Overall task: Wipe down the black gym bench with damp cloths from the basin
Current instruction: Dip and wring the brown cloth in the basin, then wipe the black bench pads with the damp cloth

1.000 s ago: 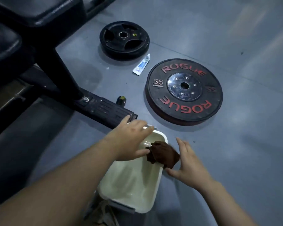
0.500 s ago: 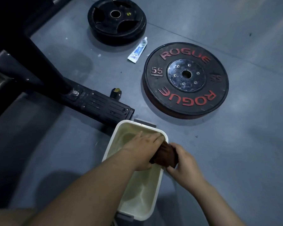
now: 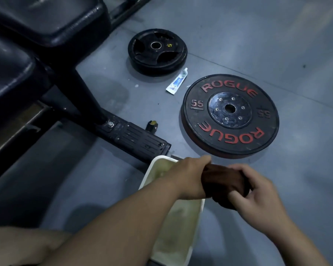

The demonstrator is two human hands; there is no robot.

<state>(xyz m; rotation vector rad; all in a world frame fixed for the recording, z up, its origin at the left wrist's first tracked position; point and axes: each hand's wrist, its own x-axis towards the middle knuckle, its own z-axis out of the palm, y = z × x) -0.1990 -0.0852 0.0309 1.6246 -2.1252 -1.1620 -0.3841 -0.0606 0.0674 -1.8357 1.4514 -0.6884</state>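
A dark brown cloth (image 3: 222, 181) is bunched between both my hands, just above the right rim of a white rectangular basin (image 3: 181, 233) on the floor. My left hand (image 3: 188, 178) grips the cloth's left end over the basin. My right hand (image 3: 258, 191) is closed around its right end, past the rim. The basin holds shallow cloudy water. The black padded gym bench (image 3: 46, 24) fills the upper left, and its black metal foot (image 3: 135, 139) reaches down to the basin's far corner.
A large black 55 plate with red lettering (image 3: 230, 114) lies flat on the grey floor beyond my hands. A smaller black plate (image 3: 157, 51) lies farther back, with a white tube (image 3: 177, 81) between them. A small dark object (image 3: 151, 126) sits by the bench foot.
Both hands closed on the cloth and lifted it from inside the basin to above its right rim. The view tilted up, bringing the bench pads back into sight.
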